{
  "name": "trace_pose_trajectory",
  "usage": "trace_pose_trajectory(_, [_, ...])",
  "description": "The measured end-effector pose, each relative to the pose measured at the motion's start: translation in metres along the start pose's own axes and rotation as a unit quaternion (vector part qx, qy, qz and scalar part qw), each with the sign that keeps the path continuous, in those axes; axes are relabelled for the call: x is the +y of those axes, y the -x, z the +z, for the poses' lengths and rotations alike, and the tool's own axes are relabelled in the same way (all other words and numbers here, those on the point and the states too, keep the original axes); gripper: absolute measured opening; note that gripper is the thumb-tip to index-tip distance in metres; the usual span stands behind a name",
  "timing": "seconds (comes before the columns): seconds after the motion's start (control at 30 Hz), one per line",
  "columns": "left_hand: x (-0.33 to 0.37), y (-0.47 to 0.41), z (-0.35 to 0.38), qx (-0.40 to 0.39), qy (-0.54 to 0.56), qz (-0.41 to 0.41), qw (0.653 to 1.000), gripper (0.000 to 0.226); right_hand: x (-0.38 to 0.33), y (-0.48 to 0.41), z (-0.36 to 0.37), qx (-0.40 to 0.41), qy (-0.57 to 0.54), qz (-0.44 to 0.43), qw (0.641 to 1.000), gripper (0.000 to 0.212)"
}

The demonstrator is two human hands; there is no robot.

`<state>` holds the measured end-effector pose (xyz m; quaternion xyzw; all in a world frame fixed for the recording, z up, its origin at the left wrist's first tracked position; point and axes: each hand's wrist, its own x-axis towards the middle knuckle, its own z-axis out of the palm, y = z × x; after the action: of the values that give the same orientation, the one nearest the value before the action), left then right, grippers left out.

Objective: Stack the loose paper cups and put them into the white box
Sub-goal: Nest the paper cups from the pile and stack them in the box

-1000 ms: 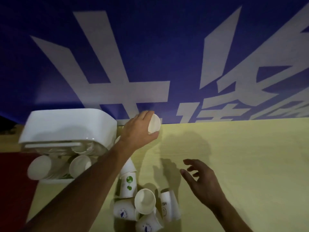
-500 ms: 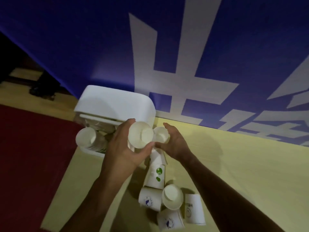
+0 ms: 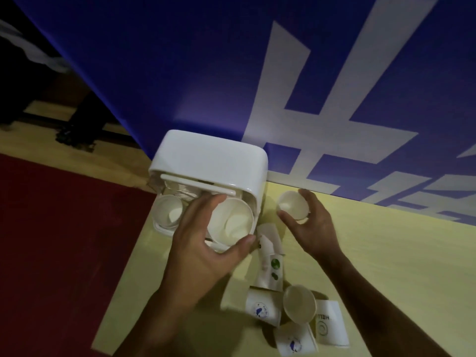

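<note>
Large paper cup (image 3: 230, 222): is facing its mouth up at the camera, right at the open front of the white box (image 3: 211, 155); whether it is already inside is not showing.
Left grip (image 3: 203, 251): is closing round the large paper cup, fingers curling over its far rim and thumb pressing its near rim.
Small paper cup (image 3: 293, 208): is hanging above the desk (image 3: 386, 253), just right of the white box and apart from it.
Right grip (image 3: 314, 233): is clasping the small paper cup from below, fingers and thumb curling round its sides.
Cup in the box (image 3: 168, 212): is lying on its side in the left part of the opening, mouth outward.
Green-dotted cup stack (image 3: 270, 264): is lying on its side on the desk between the two hands.
Loose cups (image 3: 300, 304): are lying in a huddle near the desk's near edge, touching one another; some are showing blue logos, one is showing its open mouth.
Blue banner (image 3: 180, 60): is standing behind the white box, bearing large white characters.
Red floor (image 3: 64, 240): is showing to the left of the desk.
</note>
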<state>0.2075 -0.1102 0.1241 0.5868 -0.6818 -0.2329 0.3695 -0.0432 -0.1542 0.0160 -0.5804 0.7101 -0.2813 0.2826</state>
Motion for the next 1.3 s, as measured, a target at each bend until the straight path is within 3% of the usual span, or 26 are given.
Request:
trace_pose_trajectory(0.23, [-0.049,0.010,-0.035,-0.022,0.037,-0.024,0.999,0.075,-0.056,0.069,-0.019,0.090,-0.062,0.034,0.993,0.068])
trace_pose_trajectory(0.6, [-0.083,-0.003,-0.020,-0.073,0.070,-0.006,0.995,0.076,-0.100,0.130,0.023,0.131,-0.105,0.064,0.984,0.074])
trace_pose_trajectory(0.93, [-0.104,-0.006,0.018,-0.168,-0.012,-0.032,0.985,0.079,-0.097,0.140,0.020,0.134,-0.112,0.080,0.981,0.067])
trace_pose_trajectory(1.3, [-0.109,-0.009,0.028,-0.170,-0.004,-0.063,0.983,0.082,-0.100,0.130,0.023,0.138,-0.121,0.079,0.980,0.079])
